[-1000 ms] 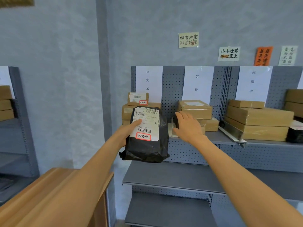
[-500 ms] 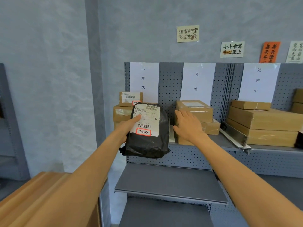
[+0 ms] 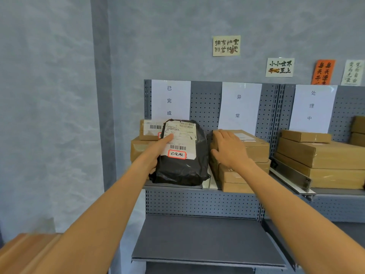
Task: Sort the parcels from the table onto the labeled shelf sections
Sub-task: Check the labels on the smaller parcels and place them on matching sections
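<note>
Now I see my left hand at nine o'clock gripping the black parcel, thumb across its label, its lower edge at the shelf lip before the brown boxes. At three o'clock of it, my right hand lies flat, fingers straight, on the cardboard stack.

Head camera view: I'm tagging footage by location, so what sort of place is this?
Probably a parcel sorting or mailroom area: grey pegboard shelving with paper section labels, stacked cardboard boxes, and a black mailer bag with barcoded shipping labels.
</note>
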